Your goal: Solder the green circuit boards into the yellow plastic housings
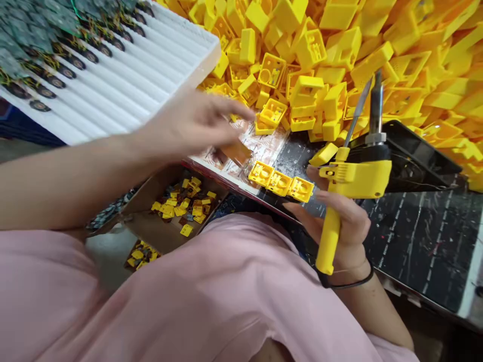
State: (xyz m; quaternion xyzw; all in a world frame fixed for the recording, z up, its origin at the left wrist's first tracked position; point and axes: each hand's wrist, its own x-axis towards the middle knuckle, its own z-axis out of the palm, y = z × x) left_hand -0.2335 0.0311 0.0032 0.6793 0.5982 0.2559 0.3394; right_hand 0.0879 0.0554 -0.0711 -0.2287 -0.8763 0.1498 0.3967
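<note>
My left hand [196, 120], smeared by motion, is over the table's edge beside the white foam tray, its fingers stretched toward the yellow cases. Just below those fingers is a small brown piece [237, 152]; whether they touch is unclear. My right hand [347, 226] is closed around a yellow soldering gun [356, 178], whose metal tip and thin feed tube point up and away from me. Between my hands, three small open yellow cases [279, 182] stand in a row at the table edge, with parts inside. The thumb of my right hand is close to the row's right end.
A heap of yellow plastic cases [339, 50] covers the far side. The ribbed white foam tray [162, 65] at left carries wired round parts [90, 55]. Below the table, a cardboard box [151, 229] contains yellow pieces. A black holder [418, 156] stands right of the soldering gun.
</note>
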